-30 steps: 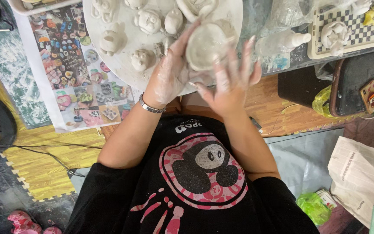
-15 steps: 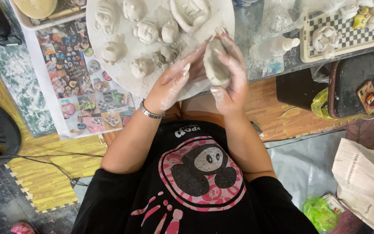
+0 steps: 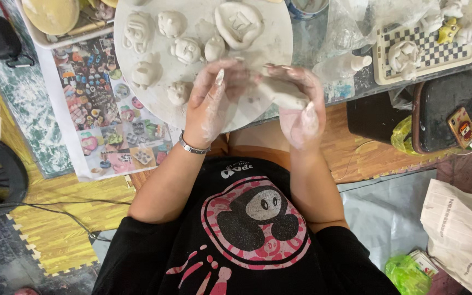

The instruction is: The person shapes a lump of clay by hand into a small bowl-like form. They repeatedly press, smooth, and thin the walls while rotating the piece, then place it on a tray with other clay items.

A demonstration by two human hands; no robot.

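A lump of pale grey clay [image 3: 281,94] is pressed between both my hands above the near edge of a round white board [image 3: 279,38]. My right hand [image 3: 300,106] cups it from below and the side. My left hand [image 3: 214,95], smeared with clay and with a metal bracelet at the wrist, presses against it from the left. Several small clay figures [image 3: 184,50] lie on the board, among them a flat oval dish shape [image 3: 240,23] at the back.
A printed picture sheet [image 3: 110,125] lies left of the board. A tray with a beige disc [image 3: 53,13] sits far left. A checkered board with white figurines [image 3: 424,46] is at right, beside a dark case [image 3: 438,112]. A paper bag [image 3: 460,229] and green plastic [image 3: 408,273] lie on the floor.
My hands have lifted the clay off the board and closed around it. The lump has gone from a flat round patty to a narrower, elongated piece held between my palms.
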